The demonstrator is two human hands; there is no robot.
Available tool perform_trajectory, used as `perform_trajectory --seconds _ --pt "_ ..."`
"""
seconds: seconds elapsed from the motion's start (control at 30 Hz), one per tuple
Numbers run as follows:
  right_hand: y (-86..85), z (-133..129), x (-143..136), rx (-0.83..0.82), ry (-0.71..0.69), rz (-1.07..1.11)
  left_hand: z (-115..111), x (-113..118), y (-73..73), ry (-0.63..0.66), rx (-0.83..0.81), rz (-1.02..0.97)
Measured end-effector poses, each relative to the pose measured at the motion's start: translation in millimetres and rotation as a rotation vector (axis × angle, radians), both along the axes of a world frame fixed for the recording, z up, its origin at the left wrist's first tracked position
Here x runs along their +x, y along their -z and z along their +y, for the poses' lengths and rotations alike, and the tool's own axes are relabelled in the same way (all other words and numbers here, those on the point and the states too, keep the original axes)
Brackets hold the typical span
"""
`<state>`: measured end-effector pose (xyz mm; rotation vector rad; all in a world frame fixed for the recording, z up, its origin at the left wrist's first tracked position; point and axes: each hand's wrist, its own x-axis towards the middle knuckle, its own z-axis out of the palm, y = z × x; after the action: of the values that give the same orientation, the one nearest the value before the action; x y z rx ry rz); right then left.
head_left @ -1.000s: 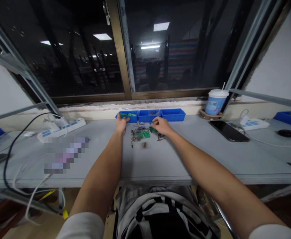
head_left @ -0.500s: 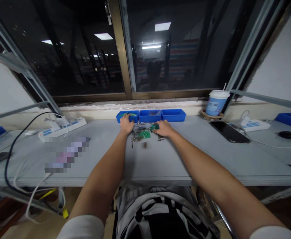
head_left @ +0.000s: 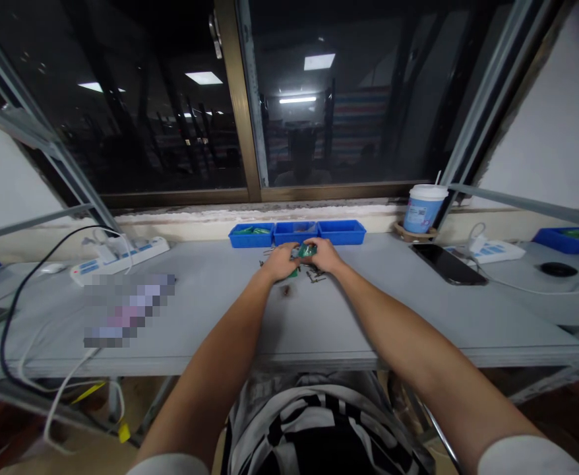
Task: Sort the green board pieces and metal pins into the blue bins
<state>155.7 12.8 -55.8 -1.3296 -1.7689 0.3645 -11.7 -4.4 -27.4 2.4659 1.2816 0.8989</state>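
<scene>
My right hand (head_left: 326, 256) is closed on a small green packet (head_left: 308, 251), held just above the table. Right beside it, my left hand (head_left: 282, 261) has its fingers curled in toward the packet. Something small and greyish shows at its fingertips, too small to name. Below both hands lie loose metal screws or bolts (head_left: 315, 274) and another green piece (head_left: 294, 272), partly hidden by my left hand. A small brownish item (head_left: 286, 290) lies nearer to me. Behind the hands stand a left blue bin (head_left: 237, 241) with green packets, a middle blue bin (head_left: 289, 237) and a right blue bin (head_left: 343, 237).
On the right are a lidded cup (head_left: 424, 210), a black phone (head_left: 448, 264) and a power strip (head_left: 497, 253). Another power strip (head_left: 121, 261) with cables and a blurred-out object (head_left: 130, 310) lie on the left. A window frame (head_left: 185, 196) rises behind the table.
My left hand has left the left blue bin and come right and nearer, up to the green packet. My right hand still holds that packet, in nearly the same place.
</scene>
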Motion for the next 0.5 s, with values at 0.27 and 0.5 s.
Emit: perform_trajectory --seconds 0.27,0.5 --pt "-14.8 -6 -4 0.296 -0.1 0.126 13 6 3.9 0.068 -0.29 -0.566" --pt "-13.9 -3 -5 0.065 -0.196 0.475 19 2 1.4 0.029 -0.312 -0.767"
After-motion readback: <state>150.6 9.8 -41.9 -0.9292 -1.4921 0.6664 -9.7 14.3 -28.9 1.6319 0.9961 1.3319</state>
